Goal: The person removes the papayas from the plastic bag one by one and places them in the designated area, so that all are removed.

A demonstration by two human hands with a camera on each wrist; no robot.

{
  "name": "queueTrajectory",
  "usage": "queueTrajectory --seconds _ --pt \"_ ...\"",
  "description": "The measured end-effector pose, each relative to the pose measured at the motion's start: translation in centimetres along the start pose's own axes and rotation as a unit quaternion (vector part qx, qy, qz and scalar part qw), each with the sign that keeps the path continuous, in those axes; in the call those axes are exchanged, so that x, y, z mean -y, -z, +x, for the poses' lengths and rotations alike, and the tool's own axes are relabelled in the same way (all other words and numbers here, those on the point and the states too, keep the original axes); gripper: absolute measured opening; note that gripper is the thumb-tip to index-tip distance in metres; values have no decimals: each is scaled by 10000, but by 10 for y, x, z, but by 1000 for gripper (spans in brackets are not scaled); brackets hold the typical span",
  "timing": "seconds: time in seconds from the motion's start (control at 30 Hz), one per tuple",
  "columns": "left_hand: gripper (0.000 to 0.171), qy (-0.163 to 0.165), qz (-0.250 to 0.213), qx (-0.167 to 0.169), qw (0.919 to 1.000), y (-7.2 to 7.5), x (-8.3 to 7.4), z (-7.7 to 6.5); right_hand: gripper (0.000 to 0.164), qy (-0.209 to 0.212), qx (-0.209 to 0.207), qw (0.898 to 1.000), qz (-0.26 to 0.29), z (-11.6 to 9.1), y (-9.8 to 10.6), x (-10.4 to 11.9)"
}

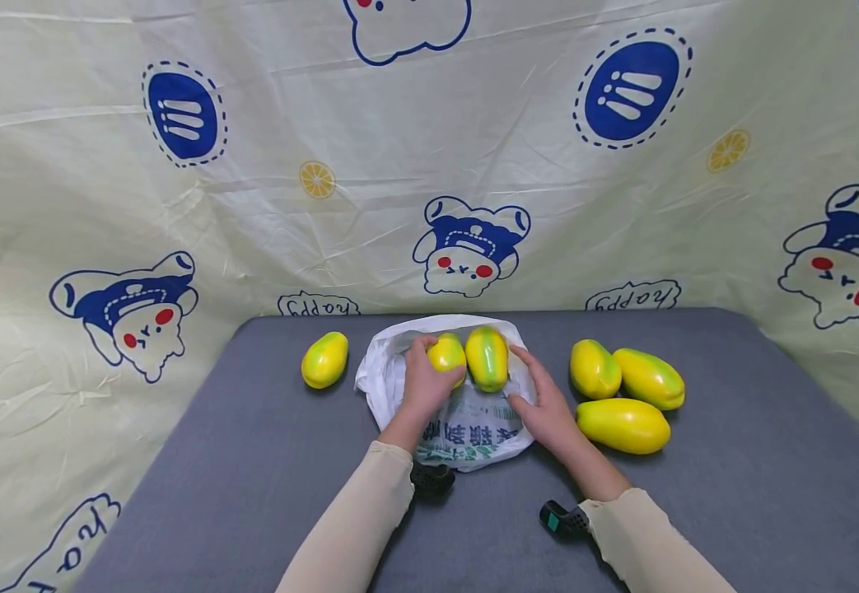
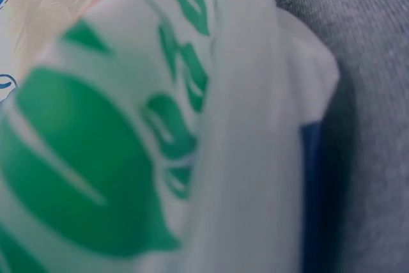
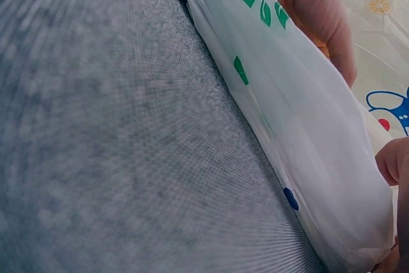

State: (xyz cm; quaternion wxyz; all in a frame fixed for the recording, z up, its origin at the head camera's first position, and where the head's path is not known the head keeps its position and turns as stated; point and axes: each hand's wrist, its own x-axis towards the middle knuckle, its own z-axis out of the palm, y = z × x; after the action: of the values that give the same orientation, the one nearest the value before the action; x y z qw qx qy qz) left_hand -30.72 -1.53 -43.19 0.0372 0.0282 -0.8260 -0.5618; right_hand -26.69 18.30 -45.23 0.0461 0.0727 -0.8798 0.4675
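A white plastic bag (image 1: 473,449) with dark and green print lies spread with its mouth open at the middle of the table. My left hand (image 1: 429,383) reaches into the mouth and grips a yellow papaya (image 1: 446,352), thumb on its near side. Right beside that one, a yellow papaya with green streaks (image 1: 487,358) sits in the bag. The right hand (image 1: 548,412) holds the bag's right edge between thumb and fingers. From the left wrist, the bag (image 2: 147,145) fills most of the view. The right wrist view shows the bag's side (image 3: 307,119) with both hands beyond it.
One papaya (image 1: 324,360) lies on the grey table (image 1: 236,494) left of the bag. To the right rest three more: an upper papaya (image 1: 595,369), another papaya (image 1: 650,379) touching it, and a nearer papaya (image 1: 623,426) close to the right forearm. A printed curtain (image 1: 370,247) hangs behind.
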Motion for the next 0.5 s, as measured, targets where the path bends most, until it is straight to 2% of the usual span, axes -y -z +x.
queueTrajectory --seconds 0.3,0.5 --pt "65 214 -327 33 9992 5 -7 -7 73 71 9 10000 -22 0 0 -1" --pt "64 162 -432 59 9989 13 -18 -15 73 -3 26 10000 -64 1 0 -4"
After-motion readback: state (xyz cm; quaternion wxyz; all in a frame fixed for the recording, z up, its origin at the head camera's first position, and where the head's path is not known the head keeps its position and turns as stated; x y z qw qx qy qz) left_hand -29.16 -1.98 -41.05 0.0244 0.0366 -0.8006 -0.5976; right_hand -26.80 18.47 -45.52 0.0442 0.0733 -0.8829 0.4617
